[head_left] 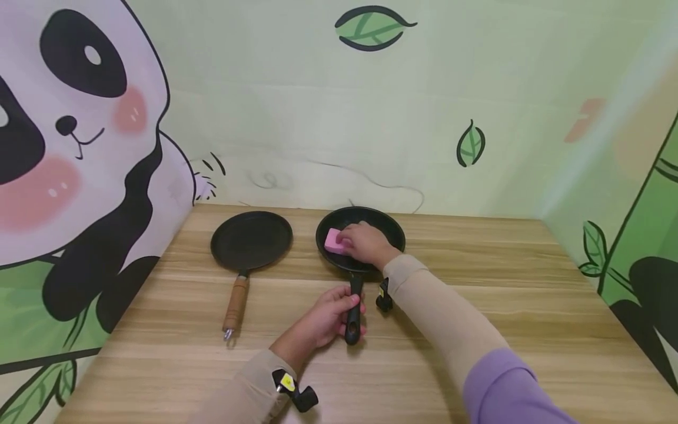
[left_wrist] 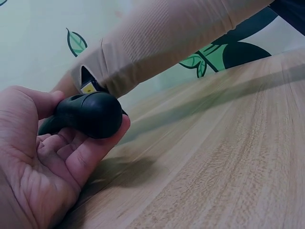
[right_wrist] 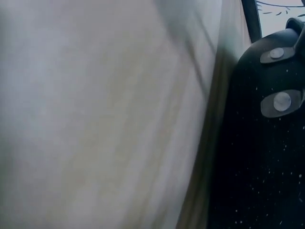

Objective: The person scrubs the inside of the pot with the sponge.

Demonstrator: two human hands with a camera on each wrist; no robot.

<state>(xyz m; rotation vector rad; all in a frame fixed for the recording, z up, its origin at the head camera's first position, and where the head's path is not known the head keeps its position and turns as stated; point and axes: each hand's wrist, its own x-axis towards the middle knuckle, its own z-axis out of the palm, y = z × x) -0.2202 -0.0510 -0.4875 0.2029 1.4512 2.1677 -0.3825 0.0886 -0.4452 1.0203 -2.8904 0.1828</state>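
Observation:
A black frying pan [head_left: 392,232] stands near the back middle of the table, its black handle [head_left: 355,294] toward me. My left hand [head_left: 329,315] grips that handle; in the left wrist view, thumb and fingers of the left hand [left_wrist: 43,157] curl round the handle's rounded end [left_wrist: 97,114]. Over the pan's inside, my right hand [head_left: 368,242] holds a pink sponge [head_left: 333,241] against the left part of the pan. The right wrist view has the dark, speckled pan side [right_wrist: 262,157] with its rivets, but neither the right hand nor the sponge.
Left of the frying pan lies a flat black pan [head_left: 251,241] with a wooden handle [head_left: 236,303]. The wooden table [head_left: 477,306] meets a wall [head_left: 296,118] painted with a panda and leaves. Small black devices [head_left: 384,296] are strapped at both wrists.

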